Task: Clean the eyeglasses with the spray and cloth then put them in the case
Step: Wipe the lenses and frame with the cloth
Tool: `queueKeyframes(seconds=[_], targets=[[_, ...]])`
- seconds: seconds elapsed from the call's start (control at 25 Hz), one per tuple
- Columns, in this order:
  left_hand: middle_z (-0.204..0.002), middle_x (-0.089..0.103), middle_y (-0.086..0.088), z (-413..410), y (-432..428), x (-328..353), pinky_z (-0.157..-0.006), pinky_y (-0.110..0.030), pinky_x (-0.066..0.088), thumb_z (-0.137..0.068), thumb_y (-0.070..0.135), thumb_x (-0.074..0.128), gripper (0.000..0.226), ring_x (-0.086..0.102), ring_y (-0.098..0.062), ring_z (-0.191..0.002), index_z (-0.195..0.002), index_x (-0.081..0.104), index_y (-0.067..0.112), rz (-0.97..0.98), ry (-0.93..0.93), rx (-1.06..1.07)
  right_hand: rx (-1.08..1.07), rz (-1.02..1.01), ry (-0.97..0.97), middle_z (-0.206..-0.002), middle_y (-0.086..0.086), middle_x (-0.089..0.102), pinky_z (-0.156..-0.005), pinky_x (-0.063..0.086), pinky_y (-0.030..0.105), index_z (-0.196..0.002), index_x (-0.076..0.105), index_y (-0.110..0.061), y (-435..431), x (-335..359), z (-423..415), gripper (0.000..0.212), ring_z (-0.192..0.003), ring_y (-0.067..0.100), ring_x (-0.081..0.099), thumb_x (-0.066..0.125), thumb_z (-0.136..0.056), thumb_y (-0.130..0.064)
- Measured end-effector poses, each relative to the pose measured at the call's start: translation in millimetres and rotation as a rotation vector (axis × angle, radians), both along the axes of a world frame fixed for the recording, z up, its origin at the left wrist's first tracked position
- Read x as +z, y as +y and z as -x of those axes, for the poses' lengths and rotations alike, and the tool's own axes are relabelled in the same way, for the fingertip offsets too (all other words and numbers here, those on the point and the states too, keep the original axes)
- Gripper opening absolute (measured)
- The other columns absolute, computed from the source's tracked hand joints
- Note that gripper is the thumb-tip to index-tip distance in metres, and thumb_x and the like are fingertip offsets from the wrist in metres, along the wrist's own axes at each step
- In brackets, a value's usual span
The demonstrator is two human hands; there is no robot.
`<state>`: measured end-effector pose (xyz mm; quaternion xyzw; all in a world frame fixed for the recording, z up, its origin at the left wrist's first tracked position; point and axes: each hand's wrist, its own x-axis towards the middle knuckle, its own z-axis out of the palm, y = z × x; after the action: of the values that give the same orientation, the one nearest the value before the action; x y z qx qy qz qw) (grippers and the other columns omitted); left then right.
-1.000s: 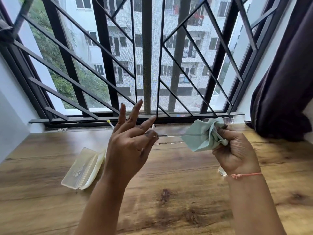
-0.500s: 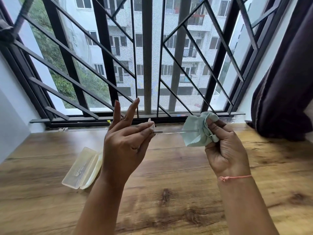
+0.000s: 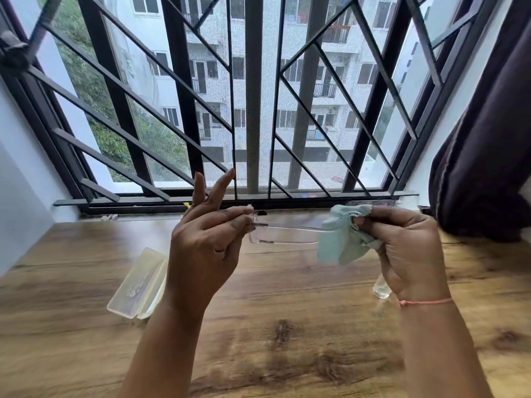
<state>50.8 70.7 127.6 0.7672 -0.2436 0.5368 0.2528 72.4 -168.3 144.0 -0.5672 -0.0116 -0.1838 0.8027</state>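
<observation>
Clear-framed eyeglasses (image 3: 283, 233) hang in the air above the wooden table (image 3: 287, 297). My left hand (image 3: 207, 242) pinches their left end between thumb and forefinger, other fingers raised. My right hand (image 3: 408, 248) grips a pale green cloth (image 3: 340, 239) bunched around the glasses' right end. A translucent yellowish case (image 3: 138, 282) lies open on the table, left of my left forearm. A small clear spray bottle (image 3: 382, 288) stands on the table, mostly hidden behind my right wrist.
A window with a black metal grille (image 3: 253, 110) rises just beyond the table's far edge. A dark curtain (image 3: 488, 156) hangs at the right. A pale wall (image 3: 20, 196) borders the table on the left.
Both hands have lifted slightly. The glasses have tilted so one lens shows, and the cloth in my right hand has slid along to their right end.
</observation>
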Motion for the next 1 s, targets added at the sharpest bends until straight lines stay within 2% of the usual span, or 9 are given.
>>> queueKeyframes(seconds=[0.12, 0.2, 0.28, 0.36, 0.48, 0.6, 0.76, 0.88, 1.0], targets=[[-0.092, 0.07, -0.004, 0.5, -2.0, -2.3, -0.108, -0.053, 0.032, -0.076, 0.0, 0.07, 0.006, 0.055, -0.035, -0.116, -0.072, 0.074, 0.002, -0.006, -0.007, 0.022, -0.271, 0.168, -0.175, -0.065, -0.006, 0.073, -0.062, 0.056, 0.022, -0.073, 0.075, -0.014, -8.2, 0.1, 1.0, 0.024, -0.064, 0.011, 0.067, 0.073, -0.062, 0.007], [-0.09, 0.07, -0.004, 1.2, -4.2, -2.4, -0.106, -0.054, 0.033, -0.075, -0.002, 0.07, 0.007, 0.056, -0.036, -0.115, -0.071, 0.074, 0.002, 0.006, -0.01, 0.023, -0.243, 0.337, -0.386, -0.075, -0.013, 0.074, -0.067, 0.056, 0.021, -0.084, 0.074, -0.018, -5.6, 2.1, 4.6, 0.026, -0.073, 0.007, 0.068, 0.073, -0.065, 0.0], [-0.088, 0.071, -0.003, 1.3, -5.1, -1.0, -0.105, -0.054, 0.034, -0.075, -0.003, 0.069, 0.008, 0.057, -0.034, -0.114, -0.07, 0.074, 0.002, 0.04, -0.01, 0.006, -0.154, 0.615, -0.553, -0.089, -0.016, 0.071, -0.077, 0.055, 0.023, -0.093, 0.071, -0.021, 0.6, 2.1, 7.7, 0.03, -0.086, 0.007, 0.068, 0.072, -0.069, -0.002], [-0.086, 0.07, -0.001, 2.4, -7.0, 0.2, -0.105, -0.054, 0.035, -0.076, -0.002, 0.069, 0.008, 0.06, -0.029, -0.112, -0.071, 0.073, 0.001, 0.076, -0.014, -0.005, -0.117, 0.799, -0.593, -0.095, -0.013, 0.067, -0.084, 0.054, 0.026, -0.096, 0.069, -0.016, 2.7, -1.9, 7.0, 0.034, -0.093, 0.009, 0.066, 0.069, -0.07, 0.006], [-0.083, 0.072, -0.005, 4.5, -8.9, 0.9, -0.103, -0.054, 0.038, -0.074, -0.004, 0.07, 0.007, 0.061, -0.03, -0.108, -0.069, 0.073, 0.0, 0.076, -0.004, -0.001, -0.148, 0.944, -0.638, -0.089, -0.002, 0.065, -0.08, 0.052, 0.023, -0.088, 0.072, -0.001, -0.6, -6.8, 2.2, 0.024, -0.086, 0.016, 0.063, 0.067, -0.067, 0.01], [-0.08, 0.073, -0.007, 5.0, -10.6, 0.1, -0.103, -0.053, 0.038, -0.072, -0.005, 0.071, 0.006, 0.061, -0.031, -0.107, -0.068, 0.073, -0.001, 0.065, 0.004, -0.018, -0.112, 1.022, -0.666, -0.08, 0.006, 0.066, -0.071, 0.051, 0.029, -0.077, 0.072, 0.003, -0.9, -8.1, 0.9, 0.01, -0.078, 0.02, 0.062, 0.067, -0.069, 0.007], [-0.078, 0.073, -0.006, 5.6, -18.1, 0.7, -0.1, -0.053, 0.041, -0.073, -0.003, 0.069, 0.008, 0.061, -0.027, -0.109, -0.067, 0.073, 0.0, 0.03, -0.001, -0.036, -0.084, 1.036, -0.713, -0.076, 0.01, 0.067, -0.07, 0.049, 0.028, -0.078, 0.072, 0.002, 13.5, -8.8, 4.5, 0.01, -0.074, 0.02, 0.06, 0.064, -0.074, -0.003], [-0.076, 0.073, -0.006, 4.6, -24.2, 1.2, -0.108, -0.046, 0.035, -0.074, -0.004, 0.068, 0.009, 0.061, -0.026, -0.109, -0.066, 0.072, 0.0, 0.007, 0.004, -0.06, -0.087, 1.033, -0.73, -0.078, 0.011, 0.068, -0.065, 0.051, 0.033, -0.079, 0.073, 0.001, 27.7, -8.6, 6.9, 0.009, -0.072, 0.021, 0.063, 0.065, -0.075, -0.001], [-0.076, 0.073, -0.006, 4.4, -28.3, 0.0, -0.11, -0.043, 0.032, -0.074, -0.005, 0.068, 0.009, 0.06, -0.023, -0.11, -0.067, 0.072, 0.0, -0.011, -0.005, -0.061, -0.051, 1.033, -0.8, -0.077, 0.012, 0.066, -0.062, 0.051, 0.034, -0.079, 0.071, 0.002, 42.5, -7.9, 10.2, 0.016, -0.07, 0.023, 0.063, 0.062, -0.083, -0.011]])
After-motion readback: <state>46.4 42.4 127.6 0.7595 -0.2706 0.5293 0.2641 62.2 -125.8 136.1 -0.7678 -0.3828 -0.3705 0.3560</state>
